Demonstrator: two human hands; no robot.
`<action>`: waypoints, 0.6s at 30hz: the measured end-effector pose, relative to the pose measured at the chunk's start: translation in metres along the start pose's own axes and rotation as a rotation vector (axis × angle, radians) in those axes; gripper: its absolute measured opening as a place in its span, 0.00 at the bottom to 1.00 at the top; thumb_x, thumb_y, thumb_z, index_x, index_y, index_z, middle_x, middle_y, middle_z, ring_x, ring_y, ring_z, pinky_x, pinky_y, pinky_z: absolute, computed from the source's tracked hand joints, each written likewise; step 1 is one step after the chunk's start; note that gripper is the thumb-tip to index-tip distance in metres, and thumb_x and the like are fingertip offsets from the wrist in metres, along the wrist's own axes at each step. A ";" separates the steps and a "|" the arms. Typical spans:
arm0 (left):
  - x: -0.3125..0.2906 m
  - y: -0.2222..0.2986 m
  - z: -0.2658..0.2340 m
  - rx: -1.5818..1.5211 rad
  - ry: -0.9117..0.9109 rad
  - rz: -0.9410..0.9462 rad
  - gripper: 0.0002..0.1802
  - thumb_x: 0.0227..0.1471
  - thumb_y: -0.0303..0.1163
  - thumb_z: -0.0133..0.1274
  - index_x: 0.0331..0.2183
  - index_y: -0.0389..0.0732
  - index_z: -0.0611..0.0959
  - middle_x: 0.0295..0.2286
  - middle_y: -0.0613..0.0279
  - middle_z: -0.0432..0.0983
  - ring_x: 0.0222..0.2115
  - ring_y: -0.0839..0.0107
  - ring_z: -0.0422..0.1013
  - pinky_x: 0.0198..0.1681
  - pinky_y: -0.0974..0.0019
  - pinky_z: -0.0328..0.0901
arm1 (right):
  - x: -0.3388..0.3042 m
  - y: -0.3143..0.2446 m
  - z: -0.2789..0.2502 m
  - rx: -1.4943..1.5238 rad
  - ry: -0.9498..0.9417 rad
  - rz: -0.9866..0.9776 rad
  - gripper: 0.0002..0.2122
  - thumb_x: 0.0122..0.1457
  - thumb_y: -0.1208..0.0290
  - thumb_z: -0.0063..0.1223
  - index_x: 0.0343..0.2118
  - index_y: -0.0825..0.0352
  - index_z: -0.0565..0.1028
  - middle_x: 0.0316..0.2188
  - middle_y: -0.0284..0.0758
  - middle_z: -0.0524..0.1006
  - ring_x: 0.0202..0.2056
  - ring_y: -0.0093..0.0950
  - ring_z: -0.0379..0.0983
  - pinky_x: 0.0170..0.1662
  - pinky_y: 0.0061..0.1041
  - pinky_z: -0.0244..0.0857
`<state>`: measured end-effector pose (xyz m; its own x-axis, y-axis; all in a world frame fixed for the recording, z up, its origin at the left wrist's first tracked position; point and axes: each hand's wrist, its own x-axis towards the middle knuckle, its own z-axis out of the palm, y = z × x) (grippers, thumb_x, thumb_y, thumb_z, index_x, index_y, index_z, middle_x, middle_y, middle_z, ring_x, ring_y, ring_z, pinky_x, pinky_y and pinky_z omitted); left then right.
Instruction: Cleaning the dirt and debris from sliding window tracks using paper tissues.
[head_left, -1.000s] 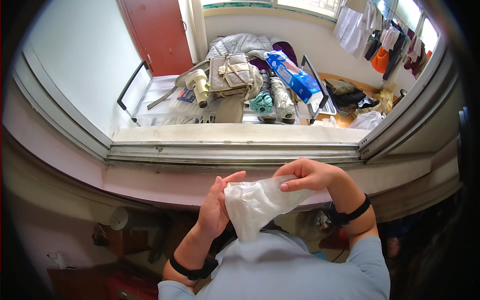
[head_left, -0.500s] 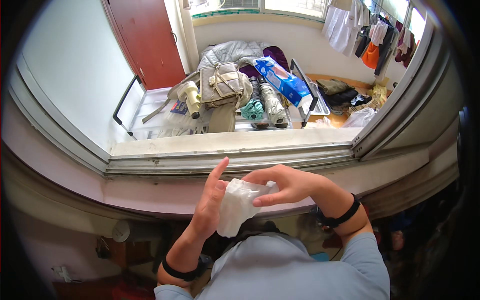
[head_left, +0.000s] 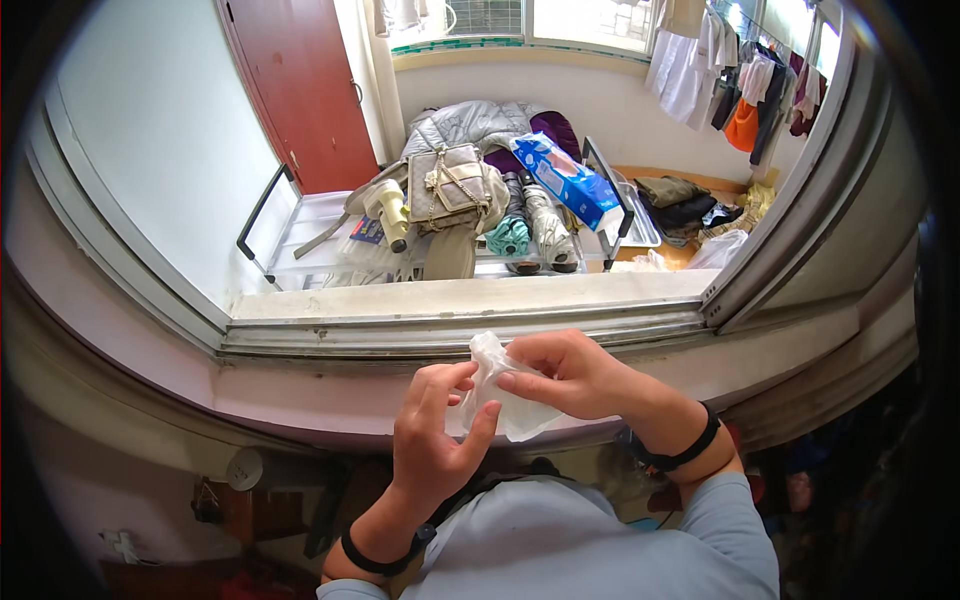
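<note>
Between my hands, in front of the window sill, is a crumpled, thin white tissue [head_left: 518, 412], partly see-through. My right hand [head_left: 575, 375] pinches its upper part between thumb and fingers. The tissue's top corner sticks up past the fingertips, and the rest hangs below them. My left hand [head_left: 440, 420] is at the tissue's left side with its fingers curved and its thumb held apart. Its fingertips are close to the tissue's edge; whether they touch it I cannot tell.
The window frame track [head_left: 460, 335] runs across just beyond my hands. Behind it, a low surface holds a beige backpack [head_left: 452, 190], folded umbrellas [head_left: 545, 225], a blue-and-white package [head_left: 568, 180] and a cream handheld device [head_left: 388, 212]. Clothes [head_left: 745, 110] hang at the far right.
The tissue has risen and swung to the right, its top corner now pointing up. My left hand has turned, its fingers bending in and its thumb dropping away. The right hand's grip has tightened.
</note>
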<state>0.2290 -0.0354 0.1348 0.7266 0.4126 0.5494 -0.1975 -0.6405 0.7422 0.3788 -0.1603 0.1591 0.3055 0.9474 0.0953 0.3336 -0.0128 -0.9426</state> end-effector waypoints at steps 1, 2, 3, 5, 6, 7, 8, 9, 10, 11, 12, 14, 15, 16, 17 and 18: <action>0.000 0.000 0.001 -0.001 -0.003 0.001 0.17 0.44 0.31 0.57 0.38 0.36 0.76 0.34 0.54 0.72 0.31 0.64 0.71 0.32 0.66 0.67 | -0.001 0.001 0.001 0.028 0.003 -0.005 0.11 0.58 0.66 0.52 0.26 0.70 0.72 0.14 0.28 0.60 0.19 0.14 0.52 0.20 0.21 0.48; -0.002 -0.001 0.002 0.066 -0.007 0.040 0.15 0.45 0.29 0.55 0.38 0.35 0.76 0.34 0.54 0.72 0.32 0.65 0.71 0.32 0.67 0.67 | -0.001 0.001 0.001 0.030 0.005 -0.004 0.11 0.58 0.66 0.52 0.26 0.70 0.72 0.14 0.28 0.60 0.19 0.14 0.52 0.20 0.21 0.48; -0.002 -0.003 0.003 0.132 -0.011 0.079 0.13 0.46 0.26 0.53 0.38 0.34 0.76 0.35 0.54 0.72 0.33 0.66 0.70 0.31 0.69 0.67 | -0.002 0.001 0.000 0.008 -0.007 -0.014 0.11 0.58 0.66 0.51 0.26 0.70 0.72 0.14 0.28 0.60 0.19 0.15 0.52 0.20 0.21 0.48; -0.002 -0.009 0.006 0.149 0.006 0.100 0.12 0.47 0.25 0.52 0.37 0.34 0.76 0.33 0.53 0.72 0.32 0.66 0.71 0.31 0.69 0.67 | -0.003 -0.001 -0.001 -0.013 -0.017 -0.023 0.11 0.58 0.66 0.51 0.26 0.70 0.71 0.14 0.28 0.60 0.19 0.15 0.52 0.20 0.22 0.48; -0.002 -0.011 0.006 0.168 0.026 0.121 0.10 0.48 0.24 0.51 0.36 0.33 0.76 0.32 0.53 0.72 0.31 0.66 0.71 0.30 0.69 0.67 | -0.004 -0.003 -0.002 -0.041 -0.021 -0.014 0.11 0.58 0.66 0.51 0.26 0.71 0.71 0.13 0.28 0.60 0.19 0.15 0.52 0.20 0.22 0.49; -0.001 -0.011 0.006 0.167 0.024 0.121 0.10 0.48 0.24 0.51 0.36 0.33 0.76 0.32 0.53 0.72 0.31 0.66 0.71 0.30 0.69 0.67 | -0.004 -0.004 -0.003 -0.069 -0.024 -0.005 0.12 0.58 0.66 0.51 0.25 0.71 0.71 0.13 0.29 0.60 0.19 0.16 0.52 0.20 0.22 0.49; -0.001 -0.010 0.005 0.085 0.022 0.062 0.09 0.49 0.24 0.49 0.35 0.33 0.76 0.31 0.55 0.73 0.30 0.68 0.70 0.31 0.70 0.67 | -0.005 -0.002 -0.004 -0.068 -0.021 -0.004 0.12 0.58 0.66 0.51 0.25 0.71 0.71 0.13 0.29 0.60 0.19 0.16 0.52 0.20 0.22 0.49; 0.000 -0.010 0.004 0.004 0.021 0.003 0.08 0.51 0.24 0.48 0.35 0.33 0.76 0.29 0.57 0.73 0.29 0.70 0.70 0.31 0.71 0.66 | -0.006 0.000 -0.006 -0.076 -0.032 -0.013 0.11 0.58 0.66 0.50 0.26 0.71 0.71 0.14 0.28 0.61 0.20 0.15 0.53 0.21 0.22 0.50; 0.000 -0.011 0.002 0.004 0.017 0.005 0.08 0.51 0.24 0.48 0.35 0.33 0.76 0.29 0.57 0.73 0.29 0.70 0.70 0.31 0.71 0.66 | -0.006 0.003 -0.008 -0.083 -0.044 -0.021 0.11 0.58 0.66 0.50 0.26 0.71 0.71 0.14 0.28 0.61 0.20 0.15 0.53 0.21 0.22 0.51; -0.001 -0.013 0.000 -0.224 0.016 -0.180 0.07 0.52 0.26 0.46 0.34 0.34 0.76 0.30 0.59 0.73 0.29 0.73 0.70 0.32 0.73 0.65 | -0.007 0.005 -0.010 -0.081 -0.041 -0.022 0.11 0.58 0.66 0.50 0.26 0.71 0.71 0.14 0.28 0.61 0.20 0.15 0.53 0.21 0.22 0.51; -0.002 -0.014 -0.003 -0.450 0.014 -0.365 0.07 0.54 0.28 0.45 0.33 0.35 0.76 0.30 0.61 0.73 0.29 0.75 0.69 0.33 0.75 0.64 | -0.008 0.007 -0.012 -0.006 -0.063 -0.004 0.11 0.59 0.66 0.50 0.27 0.71 0.72 0.15 0.27 0.63 0.21 0.15 0.54 0.22 0.21 0.52; 0.001 -0.019 -0.009 -0.583 0.016 -0.439 0.08 0.55 0.29 0.43 0.33 0.36 0.75 0.30 0.63 0.73 0.29 0.76 0.69 0.35 0.75 0.63 | -0.010 0.013 -0.017 0.073 -0.083 0.012 0.11 0.59 0.66 0.49 0.28 0.71 0.72 0.16 0.26 0.64 0.21 0.14 0.55 0.23 0.20 0.52; 0.004 -0.022 -0.012 -0.718 0.021 -0.514 0.09 0.56 0.31 0.41 0.33 0.37 0.74 0.31 0.65 0.73 0.30 0.78 0.68 0.36 0.76 0.63 | -0.010 0.017 -0.020 0.111 -0.119 0.019 0.11 0.60 0.66 0.49 0.31 0.70 0.73 0.17 0.26 0.65 0.22 0.14 0.56 0.23 0.19 0.53; 0.006 -0.022 -0.016 -0.777 -0.002 -0.542 0.10 0.55 0.33 0.41 0.34 0.37 0.73 0.31 0.62 0.73 0.32 0.76 0.69 0.38 0.73 0.63 | -0.010 0.022 -0.022 0.149 -0.156 0.026 0.11 0.60 0.66 0.49 0.33 0.70 0.73 0.18 0.25 0.66 0.23 0.13 0.57 0.24 0.18 0.54; 0.011 -0.018 -0.019 -0.771 -0.005 -0.542 0.10 0.55 0.33 0.41 0.34 0.37 0.73 0.31 0.62 0.73 0.32 0.76 0.69 0.38 0.73 0.63 | -0.011 0.028 -0.024 0.154 -0.153 0.023 0.11 0.60 0.66 0.49 0.33 0.70 0.73 0.18 0.25 0.66 0.23 0.13 0.57 0.24 0.18 0.54; 0.017 -0.012 -0.022 -0.866 -0.033 -0.577 0.10 0.56 0.33 0.40 0.34 0.37 0.73 0.30 0.63 0.73 0.31 0.77 0.69 0.37 0.74 0.64 | -0.010 0.036 -0.024 0.172 -0.167 0.013 0.11 0.60 0.66 0.49 0.35 0.70 0.73 0.19 0.25 0.67 0.24 0.13 0.58 0.25 0.18 0.54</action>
<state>0.2287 -0.0067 0.1437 0.8756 0.4825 0.0227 -0.2098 0.3376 0.9176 0.4094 -0.1784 0.1320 0.1519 0.9875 0.0421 0.1694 0.0159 -0.9854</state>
